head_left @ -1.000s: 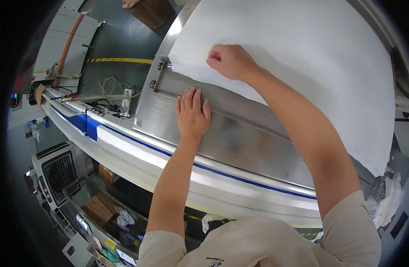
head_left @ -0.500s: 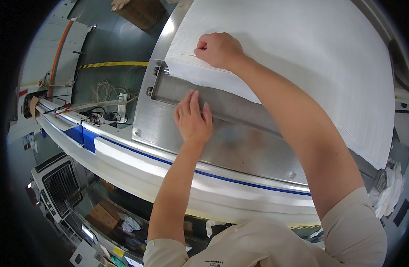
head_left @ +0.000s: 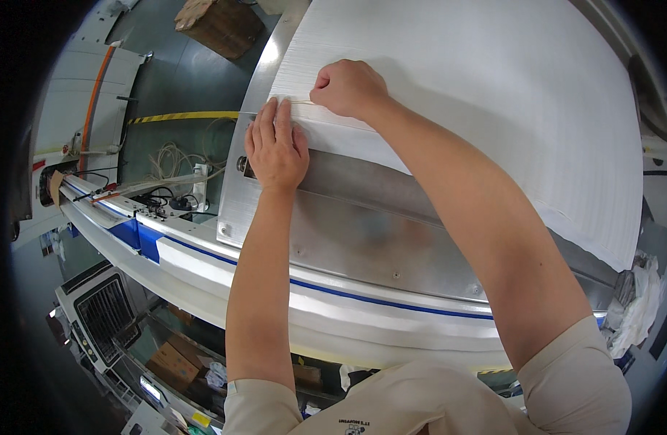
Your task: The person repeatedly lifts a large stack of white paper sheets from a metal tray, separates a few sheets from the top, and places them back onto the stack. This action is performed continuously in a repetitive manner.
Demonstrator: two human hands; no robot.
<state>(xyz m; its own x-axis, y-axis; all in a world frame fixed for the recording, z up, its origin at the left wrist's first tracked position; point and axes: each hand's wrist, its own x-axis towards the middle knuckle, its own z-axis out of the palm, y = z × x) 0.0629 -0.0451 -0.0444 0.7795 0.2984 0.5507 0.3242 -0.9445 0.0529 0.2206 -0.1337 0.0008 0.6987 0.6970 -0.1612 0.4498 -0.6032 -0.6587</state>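
Observation:
A thick stack of white sheets (head_left: pixel 478 94), with fine layered lines along its left side, lies on a metal table. My right hand (head_left: pixel 349 88) is closed in a fist on the stack near its left corner; what its fingers hold is hidden. A thin pale line, a sheet edge or a strand, runs from this fist toward my left fingertips. My left hand (head_left: pixel 277 148) lies with fingers stretched out, its tips at the stack's near left corner. Under its palm is the end of a metal channel (head_left: pixel 348 174) along the stack's near side.
A steel plate (head_left: pixel 340 243) borders the channel, with a padded white rail (head_left: pixel 203 279) and blue strip in front of me. Cables (head_left: pixel 172 161) and a brown block (head_left: pixel 221 27) lie on the floor at the left. Crumpled white material (head_left: pixel 638 301) hangs at the right.
My left hand has moved up and left from the metal channel to the stack's corner. My right fist has shifted slightly left and stays closed.

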